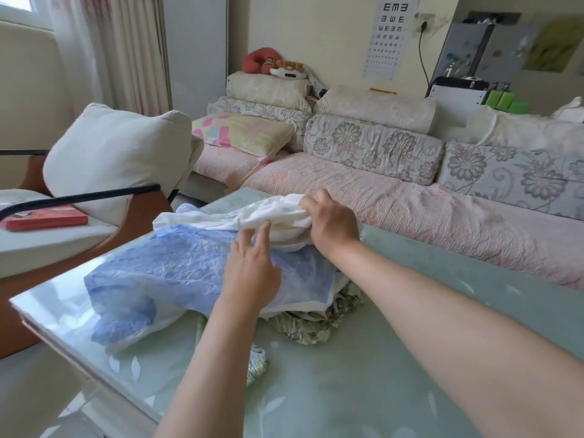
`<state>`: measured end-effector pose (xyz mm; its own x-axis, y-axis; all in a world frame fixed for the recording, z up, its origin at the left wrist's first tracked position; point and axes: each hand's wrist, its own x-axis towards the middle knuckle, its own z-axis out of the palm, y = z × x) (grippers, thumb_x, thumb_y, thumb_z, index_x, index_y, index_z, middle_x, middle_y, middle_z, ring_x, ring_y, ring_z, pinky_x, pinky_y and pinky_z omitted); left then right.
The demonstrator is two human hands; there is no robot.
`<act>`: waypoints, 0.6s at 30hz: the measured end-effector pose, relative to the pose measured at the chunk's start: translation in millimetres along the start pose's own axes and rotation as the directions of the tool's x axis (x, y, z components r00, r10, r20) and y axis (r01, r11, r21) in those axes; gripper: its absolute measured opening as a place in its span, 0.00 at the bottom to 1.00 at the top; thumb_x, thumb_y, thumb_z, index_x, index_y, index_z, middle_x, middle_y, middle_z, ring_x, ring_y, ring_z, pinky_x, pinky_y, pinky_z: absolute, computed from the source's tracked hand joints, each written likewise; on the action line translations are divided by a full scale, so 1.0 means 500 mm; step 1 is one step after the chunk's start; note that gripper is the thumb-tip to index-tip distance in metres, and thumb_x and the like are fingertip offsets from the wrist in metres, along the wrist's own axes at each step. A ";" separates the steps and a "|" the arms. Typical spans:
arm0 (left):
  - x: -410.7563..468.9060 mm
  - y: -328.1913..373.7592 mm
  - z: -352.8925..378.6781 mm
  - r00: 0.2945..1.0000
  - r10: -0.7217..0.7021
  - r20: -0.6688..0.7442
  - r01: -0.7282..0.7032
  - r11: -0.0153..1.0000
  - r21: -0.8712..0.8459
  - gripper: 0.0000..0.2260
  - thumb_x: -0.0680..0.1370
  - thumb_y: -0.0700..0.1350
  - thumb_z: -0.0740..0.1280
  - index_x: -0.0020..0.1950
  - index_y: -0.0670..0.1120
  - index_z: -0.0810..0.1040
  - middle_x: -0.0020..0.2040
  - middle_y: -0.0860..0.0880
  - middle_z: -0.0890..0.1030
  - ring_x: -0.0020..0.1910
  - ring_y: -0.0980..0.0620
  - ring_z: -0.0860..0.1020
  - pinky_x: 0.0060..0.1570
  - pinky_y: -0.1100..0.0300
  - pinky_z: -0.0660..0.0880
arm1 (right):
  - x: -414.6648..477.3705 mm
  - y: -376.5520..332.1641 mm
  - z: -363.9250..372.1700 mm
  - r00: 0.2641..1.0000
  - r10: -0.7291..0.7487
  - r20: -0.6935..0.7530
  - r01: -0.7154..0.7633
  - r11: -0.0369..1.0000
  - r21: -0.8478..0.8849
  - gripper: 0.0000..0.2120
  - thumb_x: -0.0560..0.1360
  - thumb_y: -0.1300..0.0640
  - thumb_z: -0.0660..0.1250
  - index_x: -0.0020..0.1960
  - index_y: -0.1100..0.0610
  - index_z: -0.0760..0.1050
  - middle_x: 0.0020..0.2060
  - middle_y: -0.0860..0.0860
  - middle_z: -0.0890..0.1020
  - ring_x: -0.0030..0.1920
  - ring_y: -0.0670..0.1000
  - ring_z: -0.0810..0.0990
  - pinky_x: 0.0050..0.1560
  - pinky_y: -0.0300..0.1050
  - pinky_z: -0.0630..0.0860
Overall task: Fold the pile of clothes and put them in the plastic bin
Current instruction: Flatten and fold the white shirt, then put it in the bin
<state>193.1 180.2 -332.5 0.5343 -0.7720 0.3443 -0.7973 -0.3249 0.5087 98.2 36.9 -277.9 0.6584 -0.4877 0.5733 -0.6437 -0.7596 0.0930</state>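
White cloth [271,213] lies bunched far on the glass table [347,390], gripped by the right hand [331,226]; the left hand [252,270] (fingers straight) hovers over, perhaps touching, the blue garment [164,273] nearer.

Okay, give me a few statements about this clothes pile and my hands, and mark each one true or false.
1. The right hand grips the white garment. True.
2. The left hand holds a hanger. False: it is open above the blue garment and holds nothing.
3. The blue garment lies folded in a bin. False: it lies crumpled on the table.
4. A floral garment lies under the blue garment. True.
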 end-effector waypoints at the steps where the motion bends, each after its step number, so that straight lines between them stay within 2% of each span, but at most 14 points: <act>1: -0.002 0.011 -0.002 0.998 0.030 -0.053 -0.030 1.000 -0.002 0.37 0.77 0.45 0.65 0.80 0.54 0.48 0.76 0.42 0.54 0.70 0.40 0.62 0.64 0.48 0.69 | -0.015 0.015 -0.019 0.998 0.005 -0.067 -0.002 0.999 0.038 0.13 0.76 0.66 0.60 0.58 0.55 0.75 0.49 0.56 0.74 0.39 0.60 0.78 0.34 0.46 0.63; 4: -0.013 0.063 -0.011 0.970 0.119 -0.211 -0.124 0.992 -0.013 0.44 0.75 0.46 0.70 0.80 0.56 0.43 0.77 0.43 0.51 0.73 0.41 0.57 0.68 0.47 0.64 | -0.077 0.063 -0.081 0.979 0.041 -0.200 -0.016 0.992 0.128 0.11 0.73 0.66 0.66 0.54 0.56 0.77 0.45 0.55 0.74 0.36 0.58 0.77 0.32 0.43 0.63; 6: -0.020 0.105 -0.019 0.961 0.155 -0.229 -0.156 0.988 0.013 0.48 0.73 0.48 0.72 0.79 0.60 0.39 0.78 0.45 0.48 0.74 0.42 0.55 0.70 0.48 0.60 | -0.136 0.101 -0.111 0.973 0.074 -0.221 -0.034 0.983 0.180 0.15 0.69 0.65 0.71 0.54 0.56 0.78 0.45 0.54 0.74 0.35 0.57 0.76 0.30 0.41 0.66; 7: -0.025 0.127 -0.020 0.962 0.183 -0.200 -0.176 0.983 0.053 0.48 0.72 0.50 0.72 0.79 0.61 0.39 0.78 0.45 0.50 0.73 0.42 0.57 0.70 0.48 0.61 | -0.170 0.122 -0.122 0.973 0.074 -0.219 -0.031 0.981 0.194 0.16 0.67 0.65 0.73 0.54 0.57 0.78 0.45 0.54 0.75 0.35 0.57 0.76 0.30 0.41 0.68; 9: -0.041 0.164 -0.006 0.963 0.253 -0.092 -0.240 0.961 0.137 0.42 0.73 0.50 0.69 0.79 0.61 0.47 0.74 0.48 0.65 0.68 0.44 0.66 0.64 0.49 0.66 | -0.246 0.161 -0.136 0.985 0.035 -0.171 -0.006 0.986 0.169 0.16 0.64 0.65 0.74 0.51 0.57 0.79 0.46 0.54 0.75 0.38 0.57 0.77 0.35 0.42 0.70; 11: -0.066 0.196 0.017 0.952 0.297 0.067 -0.304 0.943 0.134 0.31 0.73 0.48 0.66 0.75 0.62 0.62 0.66 0.53 0.75 0.62 0.47 0.74 0.57 0.53 0.72 | -0.321 0.196 -0.146 0.998 -0.010 -0.065 0.019 0.991 0.131 0.16 0.61 0.68 0.72 0.47 0.56 0.77 0.47 0.53 0.76 0.43 0.59 0.78 0.43 0.45 0.69; 13: -0.102 0.227 0.044 0.919 0.316 0.235 -0.340 0.938 0.069 0.26 0.73 0.46 0.66 0.70 0.61 0.70 0.64 0.54 0.78 0.62 0.49 0.76 0.57 0.54 0.75 | -0.395 0.227 -0.161 0.998 -0.043 0.056 0.037 0.994 0.101 0.19 0.58 0.72 0.68 0.45 0.55 0.74 0.48 0.53 0.76 0.44 0.59 0.77 0.46 0.47 0.70; 15: -0.136 0.260 0.063 0.860 0.359 0.364 -0.384 0.923 -0.004 0.25 0.73 0.45 0.65 0.69 0.60 0.73 0.64 0.54 0.78 0.63 0.49 0.76 0.59 0.54 0.74 | -0.461 0.251 -0.182 0.988 -0.071 0.137 0.059 0.994 0.090 0.23 0.58 0.74 0.67 0.45 0.53 0.70 0.50 0.53 0.77 0.46 0.60 0.79 0.46 0.49 0.75; 18: -0.179 0.312 0.077 0.766 0.435 0.473 -0.447 0.890 -0.093 0.25 0.74 0.45 0.66 0.71 0.58 0.72 0.67 0.52 0.77 0.65 0.49 0.74 0.64 0.56 0.71 | -0.535 0.281 -0.229 0.976 -0.076 0.205 0.063 0.996 0.066 0.17 0.63 0.71 0.62 0.44 0.51 0.68 0.51 0.52 0.78 0.46 0.59 0.79 0.41 0.48 0.76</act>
<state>10.3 177.8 -314.3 -0.0702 -0.9913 0.1114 -0.9219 0.1072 0.3724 -213.2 109.8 -325.2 0.7712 -0.5068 0.3852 -0.5734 -0.8159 0.0747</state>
